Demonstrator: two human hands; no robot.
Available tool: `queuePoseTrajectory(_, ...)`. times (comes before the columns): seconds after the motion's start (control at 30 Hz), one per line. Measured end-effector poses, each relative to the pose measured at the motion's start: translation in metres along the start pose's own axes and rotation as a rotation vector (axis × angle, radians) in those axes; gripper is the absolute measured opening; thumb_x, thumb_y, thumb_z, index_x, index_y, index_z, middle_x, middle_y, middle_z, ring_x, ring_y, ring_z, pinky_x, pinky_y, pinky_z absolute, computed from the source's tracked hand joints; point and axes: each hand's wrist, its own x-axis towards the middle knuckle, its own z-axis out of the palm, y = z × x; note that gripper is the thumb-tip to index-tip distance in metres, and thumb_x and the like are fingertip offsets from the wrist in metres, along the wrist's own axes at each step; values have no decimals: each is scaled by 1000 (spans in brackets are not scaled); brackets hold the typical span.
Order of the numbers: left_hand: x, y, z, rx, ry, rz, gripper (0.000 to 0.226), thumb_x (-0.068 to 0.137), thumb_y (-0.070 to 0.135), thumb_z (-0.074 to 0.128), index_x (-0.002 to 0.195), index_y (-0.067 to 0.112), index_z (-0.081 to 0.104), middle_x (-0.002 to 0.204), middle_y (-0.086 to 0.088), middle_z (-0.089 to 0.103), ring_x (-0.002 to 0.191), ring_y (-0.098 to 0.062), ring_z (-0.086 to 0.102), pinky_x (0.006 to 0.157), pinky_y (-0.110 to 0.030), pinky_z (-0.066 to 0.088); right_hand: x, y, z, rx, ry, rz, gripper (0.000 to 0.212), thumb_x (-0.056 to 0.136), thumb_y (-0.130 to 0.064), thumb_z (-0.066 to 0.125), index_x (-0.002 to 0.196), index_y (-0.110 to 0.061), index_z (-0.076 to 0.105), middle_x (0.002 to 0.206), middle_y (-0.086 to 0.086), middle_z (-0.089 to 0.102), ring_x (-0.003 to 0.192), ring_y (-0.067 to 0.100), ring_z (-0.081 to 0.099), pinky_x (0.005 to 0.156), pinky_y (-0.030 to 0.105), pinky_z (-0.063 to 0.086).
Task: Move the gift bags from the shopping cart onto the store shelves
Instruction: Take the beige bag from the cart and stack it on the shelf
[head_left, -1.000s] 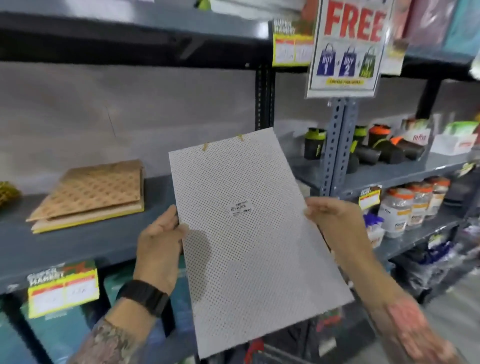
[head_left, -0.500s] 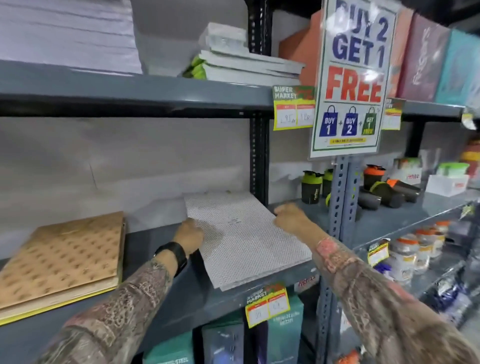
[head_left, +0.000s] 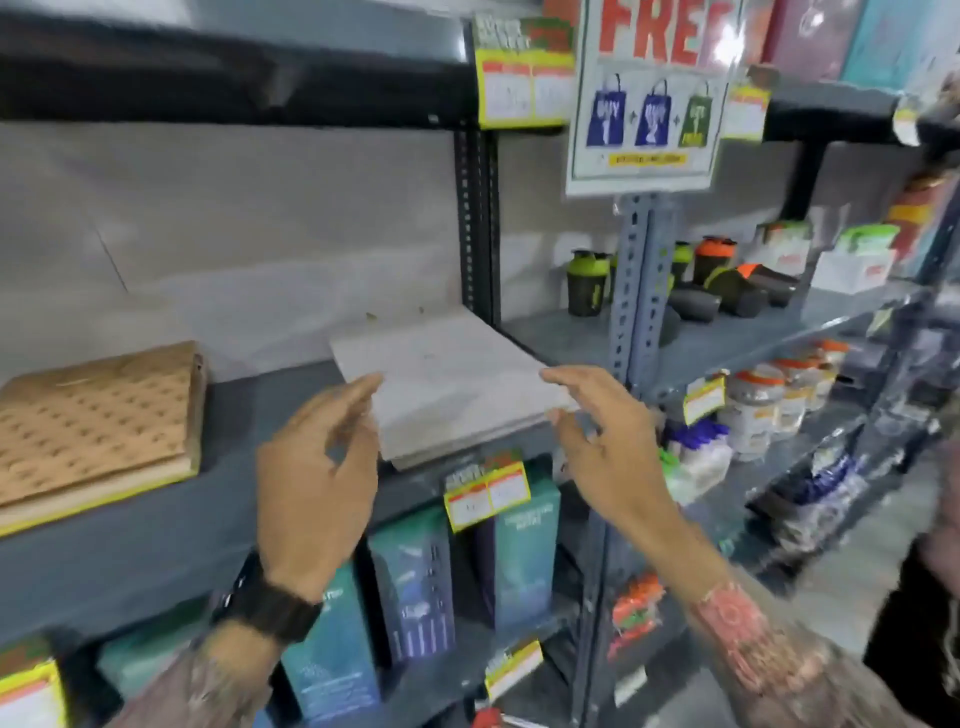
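Note:
A flat stack of white dotted gift bags (head_left: 447, 379) lies on the grey middle shelf (head_left: 244, 410), its front corner jutting a little past the shelf edge. My left hand (head_left: 317, 467) hovers in front of the stack's left side, fingers apart and holding nothing. My right hand (head_left: 605, 441) is in front of the stack's right front corner, fingers spread and empty. A stack of brown patterned gift bags (head_left: 96, 421) rests flat at the left of the same shelf. The shopping cart is out of view.
A "FREE" promo sign (head_left: 654, 98) hangs on the grey upright post (head_left: 639, 291) right of the white stack. Shaker bottles (head_left: 587, 283) and jars (head_left: 753, 410) fill the right shelves. Teal boxes (head_left: 519, 551) stand on the shelf below. Price tags (head_left: 485, 493) clip to the shelf edges.
I laid the white gift bags flat on the middle shelf, then let go. Both hands have pulled back toward me and opened.

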Motion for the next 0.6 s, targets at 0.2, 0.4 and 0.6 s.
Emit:
queuePoseTrajectory(0.2,-174,-14,37,-150,-155,-208,24,93,28,63,112,37,74,112,25,75,102,6,70,89,-6,48,-161,23,-12,1,-34,88,24,94,4,65,113,-8,72,118,5,70,118,13,65,101,22,47)
queuePoseTrajectory(0.4,-328,-106,111,-339,-299,-1121,38,92,-11,55,108,21,71,108,-6,74,94,-19,64,90,-31,49,-307,92,-11,-167,-448,428,32,93,-5,58,122,-6,70,122,15,70,110,35,69,97,43,56)
queuePoseTrajectory(0.6,-476,-207,173,-198,-314,-1900,17,94,7,55,81,13,63,74,-7,54,63,-23,49,62,-29,40,-479,196,-4,-286,-912,1082,55,90,-12,73,143,-14,59,145,12,61,128,31,62,109,38,48)
